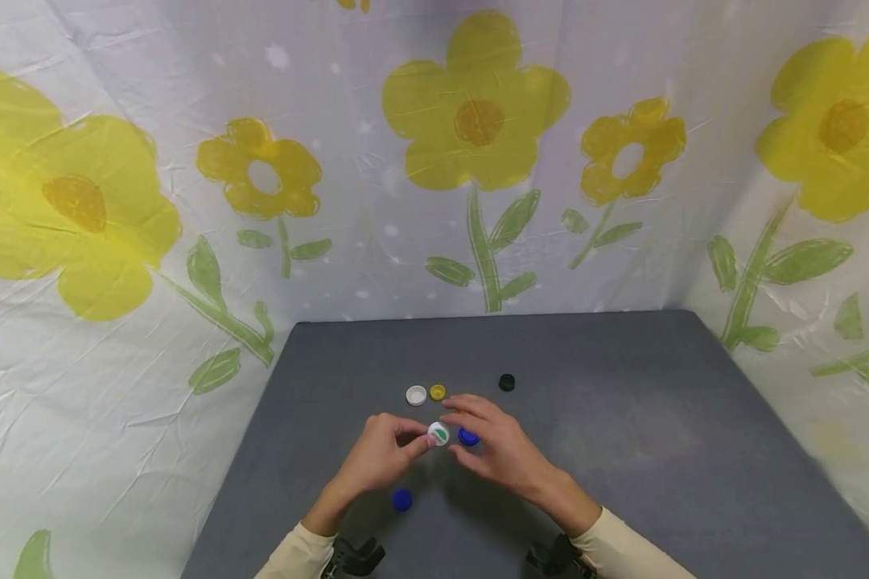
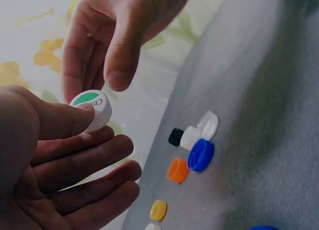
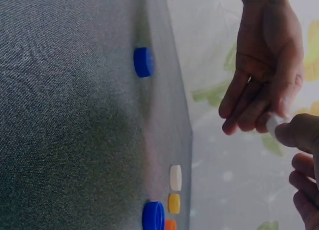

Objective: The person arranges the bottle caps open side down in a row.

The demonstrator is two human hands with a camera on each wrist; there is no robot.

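Observation:
A round white bottle cap (image 1: 438, 434) with green print on top is pinched between the thumb and index finger of my left hand (image 1: 384, 452). In the left wrist view the printed top of this cap faces up, and the other left fingers extend below it. My right hand (image 1: 505, 454) is just to the right, its fingers spread and its thumb apart from the cap in the left wrist view. Below the right fingers lies a blue cap (image 1: 468, 437). The right wrist view shows the right thumb (image 3: 294, 133) overlapping the white cap.
Beyond the hands on the grey table (image 1: 623, 386) lie a white cap (image 1: 416, 395), a yellow cap (image 1: 438, 392) and a black cap (image 1: 507, 382). An orange cap (image 2: 178, 170) shows in the left wrist view. Another blue cap (image 1: 402, 500) lies nearer me. Flowered curtain (image 1: 362, 241) surrounds the table.

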